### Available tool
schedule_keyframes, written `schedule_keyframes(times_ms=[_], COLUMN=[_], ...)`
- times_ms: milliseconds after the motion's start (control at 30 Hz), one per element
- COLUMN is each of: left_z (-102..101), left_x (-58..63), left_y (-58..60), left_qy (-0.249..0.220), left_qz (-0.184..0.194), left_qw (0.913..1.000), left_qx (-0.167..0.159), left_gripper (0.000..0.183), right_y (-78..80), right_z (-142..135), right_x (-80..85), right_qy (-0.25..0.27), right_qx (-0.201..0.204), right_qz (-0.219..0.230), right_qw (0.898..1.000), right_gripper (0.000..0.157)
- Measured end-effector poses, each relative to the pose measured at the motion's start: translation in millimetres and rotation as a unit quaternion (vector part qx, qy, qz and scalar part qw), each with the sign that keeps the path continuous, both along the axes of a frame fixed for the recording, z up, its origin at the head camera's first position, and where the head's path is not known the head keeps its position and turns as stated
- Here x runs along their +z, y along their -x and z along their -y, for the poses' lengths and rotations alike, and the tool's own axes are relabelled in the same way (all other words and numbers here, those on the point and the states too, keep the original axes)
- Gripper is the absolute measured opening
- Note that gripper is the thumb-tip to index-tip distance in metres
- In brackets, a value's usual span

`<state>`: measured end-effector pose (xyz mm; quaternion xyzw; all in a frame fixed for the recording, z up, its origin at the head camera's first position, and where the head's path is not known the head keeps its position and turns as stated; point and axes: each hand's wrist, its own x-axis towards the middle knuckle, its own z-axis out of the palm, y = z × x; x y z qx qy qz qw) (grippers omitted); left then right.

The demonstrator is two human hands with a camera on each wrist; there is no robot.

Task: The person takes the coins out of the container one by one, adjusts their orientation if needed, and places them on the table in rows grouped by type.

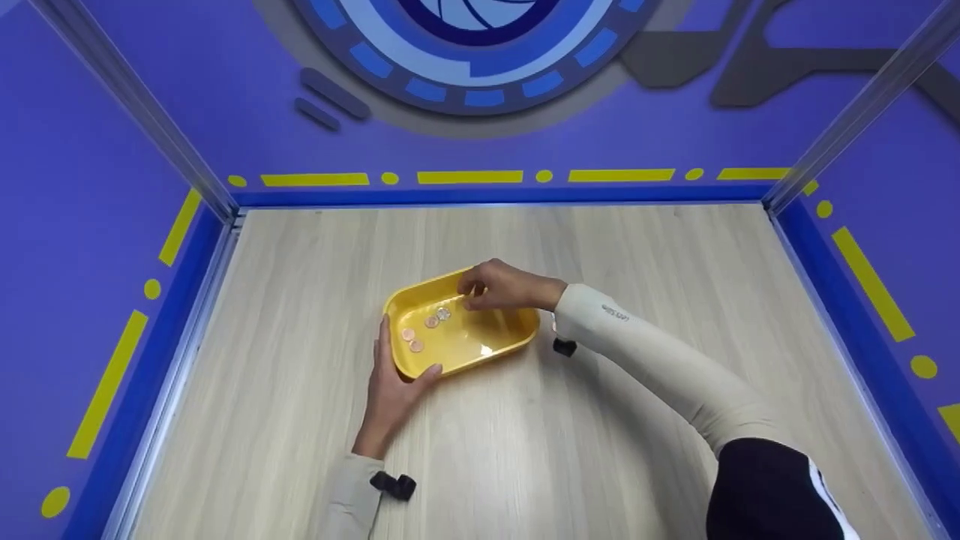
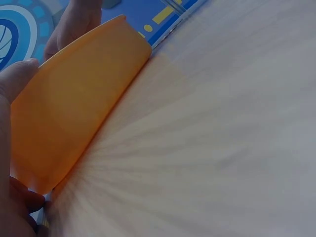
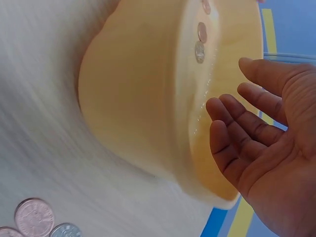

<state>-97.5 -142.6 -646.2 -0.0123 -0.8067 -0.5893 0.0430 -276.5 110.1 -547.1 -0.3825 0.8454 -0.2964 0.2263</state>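
The left hand (image 1: 394, 397) gripped the yellow tray (image 1: 466, 343). The right hand (image 1: 511, 286) hung above, fingers apart; low releases seemed best for coins (image 1: 432, 322).

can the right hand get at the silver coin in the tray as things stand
Likely yes: the right hand looks empty above the open tray, nothing covers the silver coin, and the left hand, holding the tray, is clear of it.

I count: left hand (image 1: 396, 397) and right hand (image 1: 504, 286), bare; cream left sleeve (image 1: 347, 499); cream right sleeve (image 1: 660, 364), small dark lettering (image 1: 615, 312); black upper sleeve (image 1: 765, 487), white stripe (image 1: 825, 491); black left-wrist fitting (image 1: 403, 487); black right-wrist fitting (image 1: 564, 347).
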Motion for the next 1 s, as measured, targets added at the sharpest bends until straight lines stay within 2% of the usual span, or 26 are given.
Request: schedule_keyframes(times_ms=[400,600,833,1000], left_z=[-2,0,0,1], left_x=[-0.1,1.3,1.5,0.4], left_y=[-0.3,1.6,0.0,0.3], left_qy=[-0.002,-0.005,0.0,0.003], left_qz=[0.0,-0.003,-0.001,-0.004], left_qw=[1.0,1.0,1.0,1.0], left_qx=[-0.004,-0.004,0.0,-0.002], left_gripper=[0.124,0.125,0.124,0.123], right_y=[0.5,3.0,3.2,2.8], right_z=[24,32,38,41], right_x=[-3.1,-7.5,-9.4,-10.9], right_qy=[-0.079,-0.065,-0.068,-0.067], right_qx=[0.025,0.04,0.062,0.076], right_qz=[-0.021,-0.013,-0.002,-0.006], right_qw=[0.996,0.997,0.996,0.995], right_gripper=[0.033,0.025,0.024,0.016])
